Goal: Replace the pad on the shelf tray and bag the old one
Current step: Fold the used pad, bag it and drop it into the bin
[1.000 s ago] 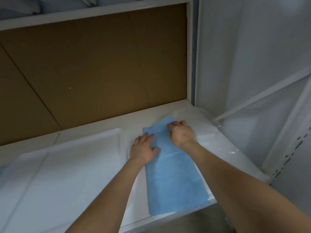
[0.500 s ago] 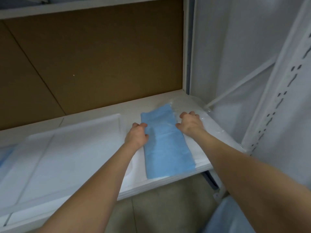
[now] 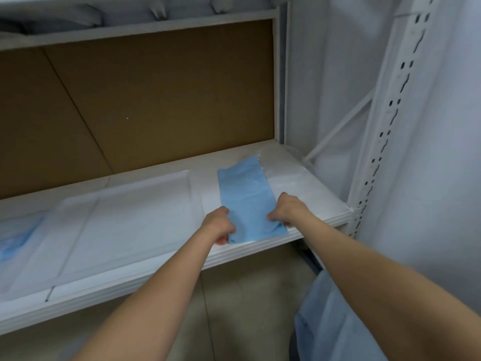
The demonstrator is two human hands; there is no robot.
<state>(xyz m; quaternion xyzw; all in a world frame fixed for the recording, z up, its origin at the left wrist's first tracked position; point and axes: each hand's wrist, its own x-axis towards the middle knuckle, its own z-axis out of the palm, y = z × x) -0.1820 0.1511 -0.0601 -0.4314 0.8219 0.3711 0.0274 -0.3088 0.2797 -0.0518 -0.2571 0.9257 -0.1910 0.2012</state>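
A folded blue pad lies lengthwise on the white shelf, near its right end. My left hand grips the pad's near left corner at the shelf's front edge. My right hand grips its near right corner. A clear plastic bag lies flat on the shelf under and to the right of the pad. A shallow white tray sits to the left on the same shelf. Another blue pad shows at the far left edge.
Brown board backs the shelf. A white perforated upright and a diagonal brace stand at the right. An upper shelf hangs overhead. Below are a grey floor and my light-blue trouser leg.
Both hands slid back from the pad's far end to its near corners and closed on them. The view pulled away from the shelf.
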